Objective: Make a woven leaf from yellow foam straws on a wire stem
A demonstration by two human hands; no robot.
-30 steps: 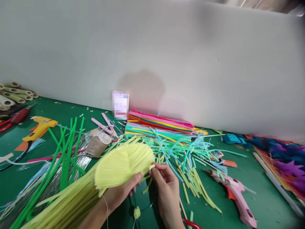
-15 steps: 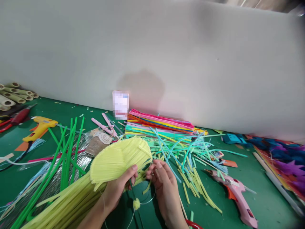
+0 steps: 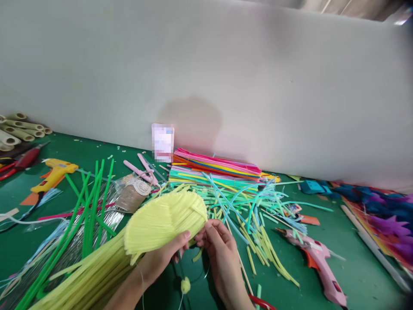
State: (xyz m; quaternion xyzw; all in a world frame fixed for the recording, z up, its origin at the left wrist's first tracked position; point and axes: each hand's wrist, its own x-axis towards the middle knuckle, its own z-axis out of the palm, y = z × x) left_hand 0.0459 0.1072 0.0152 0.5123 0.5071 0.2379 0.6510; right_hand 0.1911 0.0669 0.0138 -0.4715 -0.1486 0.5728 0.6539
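My left hand (image 3: 161,258) is closed on a flat fan-shaped piece made of pale yellow strips (image 3: 164,221), held just above the green table (image 3: 355,267). My right hand (image 3: 219,249) pinches the right edge of that yellow piece, fingers pressed together. A thin wire with a small yellow pompom (image 3: 185,285) hangs below, between my two hands. A loose bundle of long pale yellow strips (image 3: 87,275) lies under my left forearm.
A pink glue gun (image 3: 318,262) lies right of my hands, a yellow glue gun (image 3: 53,172) far left. Stacked coloured strips (image 3: 219,165) and scattered green and yellow offcuts (image 3: 258,219) lie ahead. Long green strips (image 3: 90,206), a twine spool (image 3: 130,196), purple and blue shapes (image 3: 387,215), and a grey wall behind.
My right hand dropped away from the yellow piece's edge, then came back up to pinch it. The piece shifted slightly left and back. The pompom swung a little.
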